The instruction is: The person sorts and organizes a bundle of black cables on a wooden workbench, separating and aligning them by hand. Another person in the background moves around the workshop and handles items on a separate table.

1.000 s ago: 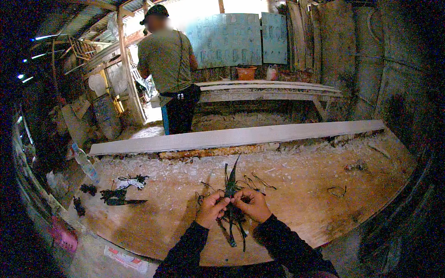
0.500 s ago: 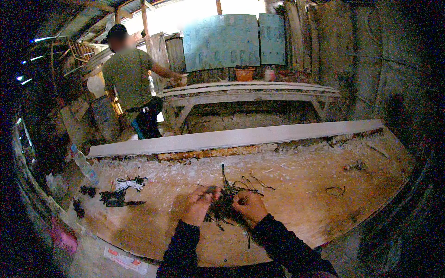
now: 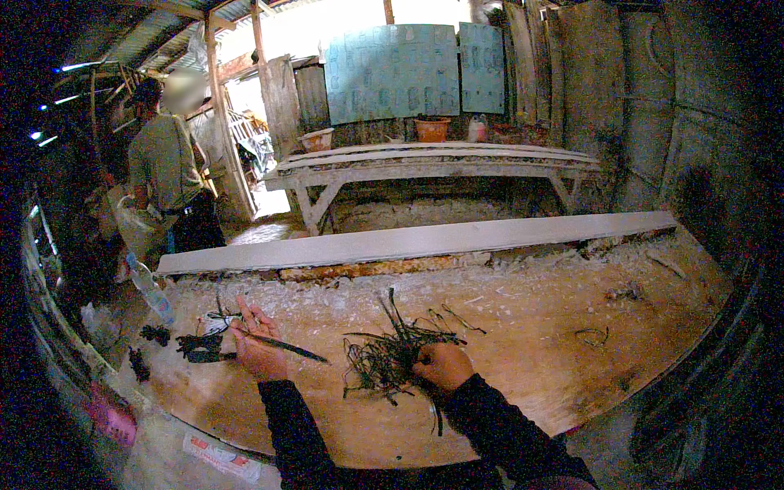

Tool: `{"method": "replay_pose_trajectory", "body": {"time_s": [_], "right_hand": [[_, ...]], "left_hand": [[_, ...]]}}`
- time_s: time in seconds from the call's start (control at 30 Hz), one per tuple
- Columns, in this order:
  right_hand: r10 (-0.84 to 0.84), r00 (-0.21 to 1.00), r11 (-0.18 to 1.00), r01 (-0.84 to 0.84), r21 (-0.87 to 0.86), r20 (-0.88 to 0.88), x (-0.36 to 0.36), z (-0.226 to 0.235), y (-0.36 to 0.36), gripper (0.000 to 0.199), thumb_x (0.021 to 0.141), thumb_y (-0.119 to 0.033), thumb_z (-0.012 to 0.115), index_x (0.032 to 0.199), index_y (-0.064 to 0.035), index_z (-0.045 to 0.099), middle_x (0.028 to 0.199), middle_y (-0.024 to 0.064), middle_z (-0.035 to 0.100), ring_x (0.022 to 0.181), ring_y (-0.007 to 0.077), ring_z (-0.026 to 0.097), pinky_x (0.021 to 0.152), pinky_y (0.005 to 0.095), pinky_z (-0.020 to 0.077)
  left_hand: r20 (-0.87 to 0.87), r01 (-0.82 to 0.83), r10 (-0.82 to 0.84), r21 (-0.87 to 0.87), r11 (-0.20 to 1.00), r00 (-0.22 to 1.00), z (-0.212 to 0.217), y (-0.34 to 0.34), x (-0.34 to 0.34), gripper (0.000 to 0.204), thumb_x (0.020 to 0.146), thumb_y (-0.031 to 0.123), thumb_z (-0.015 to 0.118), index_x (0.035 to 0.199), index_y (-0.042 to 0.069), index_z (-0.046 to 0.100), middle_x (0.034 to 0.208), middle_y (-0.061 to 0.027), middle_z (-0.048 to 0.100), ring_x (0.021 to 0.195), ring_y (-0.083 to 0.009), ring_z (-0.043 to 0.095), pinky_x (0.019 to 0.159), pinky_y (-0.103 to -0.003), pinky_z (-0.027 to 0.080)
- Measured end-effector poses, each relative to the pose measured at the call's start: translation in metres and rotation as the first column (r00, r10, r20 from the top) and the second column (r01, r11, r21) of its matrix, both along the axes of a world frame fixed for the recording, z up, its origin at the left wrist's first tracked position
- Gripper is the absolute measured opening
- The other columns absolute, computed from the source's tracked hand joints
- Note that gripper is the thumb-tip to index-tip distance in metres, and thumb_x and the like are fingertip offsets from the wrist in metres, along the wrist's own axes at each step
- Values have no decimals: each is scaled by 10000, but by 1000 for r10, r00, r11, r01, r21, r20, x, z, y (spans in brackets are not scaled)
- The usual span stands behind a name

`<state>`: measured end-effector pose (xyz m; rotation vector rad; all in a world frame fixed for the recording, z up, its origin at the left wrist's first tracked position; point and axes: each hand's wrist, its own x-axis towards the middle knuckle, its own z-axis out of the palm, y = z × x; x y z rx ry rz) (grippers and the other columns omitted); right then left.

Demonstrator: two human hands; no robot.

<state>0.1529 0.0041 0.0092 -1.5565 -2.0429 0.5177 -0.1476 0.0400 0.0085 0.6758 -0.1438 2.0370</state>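
Lower left of frame: holding dark strip (image 3: 304, 351) in left hand (image 3: 263, 353), jutting right past fingers. Lower centre: curling right hand (image 3: 446, 367) against dark strand pile (image 3: 374, 359); cannot tell if grasping.

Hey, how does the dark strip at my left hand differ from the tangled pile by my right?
The dark strip is a single, fairly straight piece, while the tangled pile is many thin pieces looping and crossing. The strip lies across the left hand; the pile spreads over the wooden table, with the right hand at its edge. Both look dark.
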Motion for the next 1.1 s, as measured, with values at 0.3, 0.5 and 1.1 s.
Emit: {"method": "replay_pose_trajectory", "body": {"time_s": [0.3,0.5,1.1], "right_hand": [[6,997,1000,-5,28,-71,0,-1,-1,231,643,-245,608,772,-53,603,720,156,581,674,307,558,610,381,439],[17,947,998,1,55,-320,-4,-4,0,206,720,-223,590,777,-25,571,666,95,565,610,197,537,570,303,422],[164,524,962,-271,19,-835,-6,-5,3,92,733,-113,597,696,-43,552,664,-26,534,602,55,475,556,203,382]], "left_hand": [[-197,-20,-69,-420,908,978,-13,6,12,120,804,263,504,844,150,510,779,27,539,626,-95,493,511,-196,377],[-498,-41,-304,-569,822,812,-22,9,75,125,758,163,571,825,76,510,675,27,508,571,-76,477,430,-193,332],[-869,15,-310,-330,944,387,-6,-26,136,213,723,63,604,917,25,524,687,17,539,581,-46,479,488,-174,394]]}}
